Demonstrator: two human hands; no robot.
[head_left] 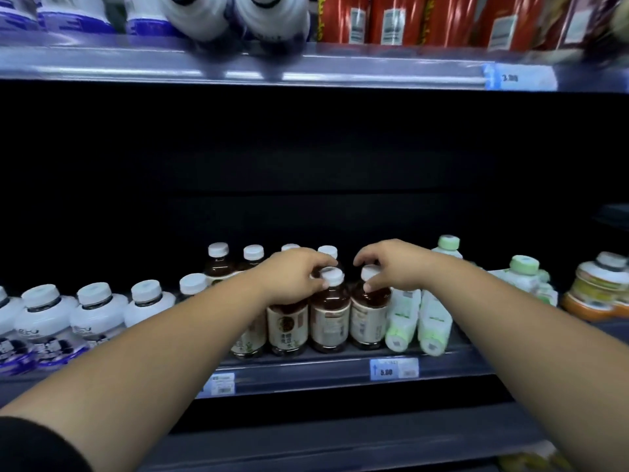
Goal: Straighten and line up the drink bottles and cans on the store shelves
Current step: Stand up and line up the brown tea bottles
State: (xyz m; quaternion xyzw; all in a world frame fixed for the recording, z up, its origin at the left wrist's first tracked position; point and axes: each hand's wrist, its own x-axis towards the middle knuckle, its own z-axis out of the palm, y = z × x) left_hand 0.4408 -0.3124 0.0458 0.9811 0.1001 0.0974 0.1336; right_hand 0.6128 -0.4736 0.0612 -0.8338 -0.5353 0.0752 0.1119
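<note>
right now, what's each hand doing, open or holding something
Left hand: pinching the cap of a brown bottle.
Right hand: pinching the cap of the next brown bottle.

— Where can you get in?
— From above. Between the caps of the brown bottles (330,311) and the upper shelf (238,68) there is a tall dark gap, and both my arms pass through it.
— And sideways?
— Tight. White bottles (98,311) crowd the side of my left hand (299,270). Green-capped bottles (432,315) stand hard against the brown row by my right hand (388,267). The brown ones touch one another, so my fingers fit only round the caps.
— Behind?
— More brown bottles block the way.
</note>
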